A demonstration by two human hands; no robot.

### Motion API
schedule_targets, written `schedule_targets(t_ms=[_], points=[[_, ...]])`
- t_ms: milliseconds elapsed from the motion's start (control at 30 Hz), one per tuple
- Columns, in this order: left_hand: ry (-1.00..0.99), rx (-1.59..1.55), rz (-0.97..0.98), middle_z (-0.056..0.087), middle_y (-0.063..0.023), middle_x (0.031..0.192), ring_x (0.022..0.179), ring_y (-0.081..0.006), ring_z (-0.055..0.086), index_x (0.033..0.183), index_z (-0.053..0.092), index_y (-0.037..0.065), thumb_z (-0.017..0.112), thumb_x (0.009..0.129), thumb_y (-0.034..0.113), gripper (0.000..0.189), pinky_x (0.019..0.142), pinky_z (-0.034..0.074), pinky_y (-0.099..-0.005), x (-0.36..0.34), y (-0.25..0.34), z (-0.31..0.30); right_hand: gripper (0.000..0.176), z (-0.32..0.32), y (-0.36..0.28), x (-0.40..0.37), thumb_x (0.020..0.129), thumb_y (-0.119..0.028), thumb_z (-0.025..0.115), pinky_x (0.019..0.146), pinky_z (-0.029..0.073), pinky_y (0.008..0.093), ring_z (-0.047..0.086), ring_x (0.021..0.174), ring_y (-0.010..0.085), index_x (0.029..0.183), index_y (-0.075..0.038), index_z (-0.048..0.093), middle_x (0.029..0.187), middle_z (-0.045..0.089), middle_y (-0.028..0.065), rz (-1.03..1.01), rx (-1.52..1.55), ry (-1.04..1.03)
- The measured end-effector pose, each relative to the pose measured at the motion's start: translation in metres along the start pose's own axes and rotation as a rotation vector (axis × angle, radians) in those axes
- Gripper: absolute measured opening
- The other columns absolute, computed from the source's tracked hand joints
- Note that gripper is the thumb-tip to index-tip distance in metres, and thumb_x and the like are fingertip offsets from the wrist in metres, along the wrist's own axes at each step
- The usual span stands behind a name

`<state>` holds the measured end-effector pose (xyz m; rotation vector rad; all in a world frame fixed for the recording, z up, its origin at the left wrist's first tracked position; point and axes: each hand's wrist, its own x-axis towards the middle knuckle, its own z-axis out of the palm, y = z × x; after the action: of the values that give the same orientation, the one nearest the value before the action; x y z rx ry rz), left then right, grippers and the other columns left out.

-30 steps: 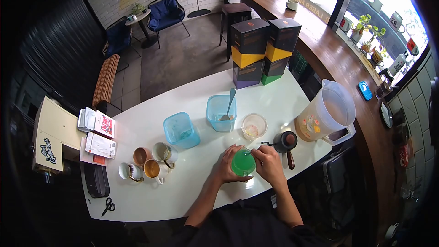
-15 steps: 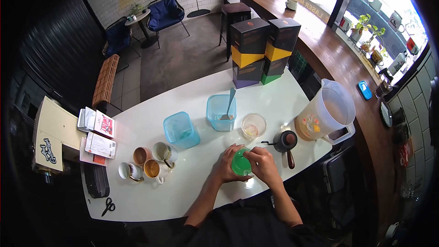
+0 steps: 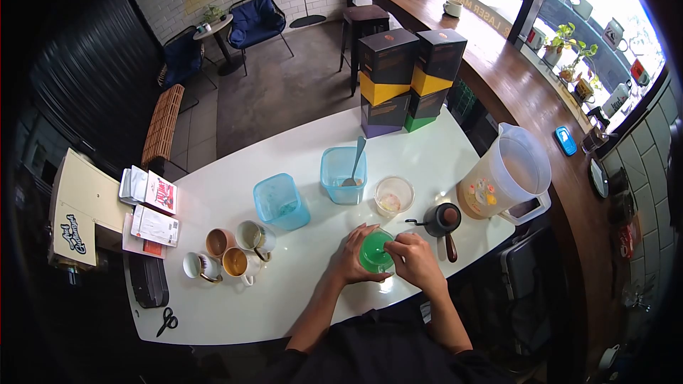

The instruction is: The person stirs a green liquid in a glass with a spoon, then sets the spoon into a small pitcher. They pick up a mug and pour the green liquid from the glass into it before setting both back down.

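Note:
My left hand [image 3: 350,256] is wrapped round the side of a clear cup with bright green liquid [image 3: 373,252], near the front of the white table. Over the cup's right rim, my right hand [image 3: 417,259] is closed in a pinch. A thin object seems to reach from its fingers into the liquid, too small to name. Just beyond the cup stands a round clear plastic tub [image 3: 394,197] with some residue in it. To the right is a small dark pot with a wooden handle [image 3: 442,220].
Two light-blue containers [image 3: 282,203] stand farther back, one holding a spoon [image 3: 358,160]. Several mugs [image 3: 242,263] cluster at left, near scissors [image 3: 167,321]. A large plastic pitcher [image 3: 498,171] is at right. Stacked dark boxes [image 3: 388,57] rise at the table's far end.
My right hand has shifted slightly at the cup's rim, showing more of the green liquid. My left hand stays round the cup.

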<state>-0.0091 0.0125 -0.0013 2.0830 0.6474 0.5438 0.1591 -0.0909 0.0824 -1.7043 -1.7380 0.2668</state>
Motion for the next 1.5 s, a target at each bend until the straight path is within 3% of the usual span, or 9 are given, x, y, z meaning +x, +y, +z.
schedule_targets(t_ms=[200,467,800,967,1200,1500], points=[[0.006,-0.019,0.017,0.049,-0.0133,0.146,0.140,-0.0423,0.039,0.145,0.043,0.011,0.089,0.052,0.057,0.114,0.117,0.033,-0.0525,0.000,-0.003,0.002,0.014,0.014,-0.005,0.004,0.079,-0.002,0.071,0.069,0.049,0.0405,0.062,0.072,0.0304,0.093,-0.005,0.074,0.075,0.062,0.0102,-0.040,0.089,0.063],[0.003,0.008,0.011,0.049,-0.0141,0.145,0.140,-0.0423,0.040,0.145,0.043,0.011,0.090,0.053,0.057,0.113,0.117,0.034,-0.0521,0.000,0.003,-0.001,0.017,0.009,0.001,0.003,0.078,-0.002,0.071,0.071,0.049,0.0419,0.062,0.075,0.0312,0.095,-0.004,0.074,0.078,0.063,0.0108,0.007,-0.045,0.136],[0.003,0.021,0.015,0.050,-0.0159,0.144,0.140,-0.0399,0.041,0.145,0.041,0.009,0.092,0.051,0.050,0.115,0.115,0.036,-0.0514,0.000,-0.001,0.000,0.012,0.007,-0.003,0.003,0.079,-0.003,0.070,0.071,0.050,0.0420,0.062,0.073,0.0328,0.091,-0.003,0.073,0.075,0.062,0.0119,-0.009,0.045,-0.003],[0.021,0.018,0.047,0.049,-0.0141,0.145,0.140,-0.0426,0.040,0.145,0.043,0.011,0.090,0.053,0.056,0.113,0.117,0.034,-0.0523,-0.001,-0.005,0.004,0.021,0.018,-0.001,0.005,0.074,0.000,0.064,0.070,0.047,0.0428,0.061,0.075,0.0316,0.094,-0.003,0.070,0.077,0.060,0.0120,-0.049,0.064,0.096],[0.000,0.014,0.021,0.049,-0.0139,0.145,0.140,-0.0421,0.040,0.145,0.042,0.010,0.091,0.052,0.056,0.114,0.117,0.034,-0.0521,0.000,0.005,-0.002,0.017,0.008,0.002,0.004,0.078,-0.001,0.070,0.071,0.048,0.0428,0.061,0.074,0.0318,0.095,-0.004,0.073,0.078,0.062,0.0119,0.030,-0.058,0.162],[0.020,-0.015,0.021,0.050,-0.0140,0.144,0.140,-0.0420,0.040,0.145,0.043,0.010,0.091,0.052,0.055,0.114,0.117,0.034,-0.0515,0.000,0.002,0.000,0.012,0.005,0.000,-0.001,0.081,-0.003,0.069,0.069,0.050,0.0451,0.063,0.075,0.0352,0.093,-0.002,0.072,0.076,0.063,0.0139,0.068,0.016,0.003]])
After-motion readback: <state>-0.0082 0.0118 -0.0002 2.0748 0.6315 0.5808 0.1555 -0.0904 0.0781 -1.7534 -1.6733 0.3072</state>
